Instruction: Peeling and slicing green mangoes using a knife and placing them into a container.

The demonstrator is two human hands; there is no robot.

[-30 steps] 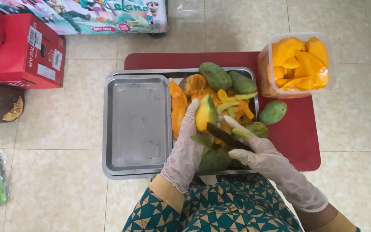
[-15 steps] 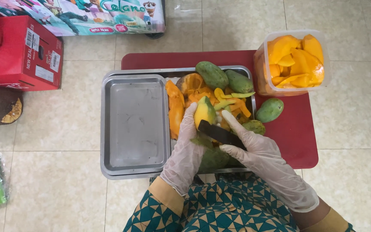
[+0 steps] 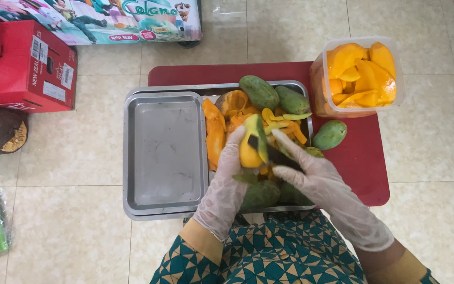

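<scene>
Cupped in the gloved left hand (image 3: 227, 176), a half-peeled mango (image 3: 252, 144) sits over the steel tray (image 3: 132, 158); the right hand (image 3: 311, 181) grips a dark knife (image 3: 269, 151), its blade against the skin. Peels (image 3: 282, 123) lie heaped in the tray. A tub (image 3: 361, 76) holds cut flesh, so much looks done, yet whole green mangoes (image 3: 260, 92) wait unpeeled.
</scene>
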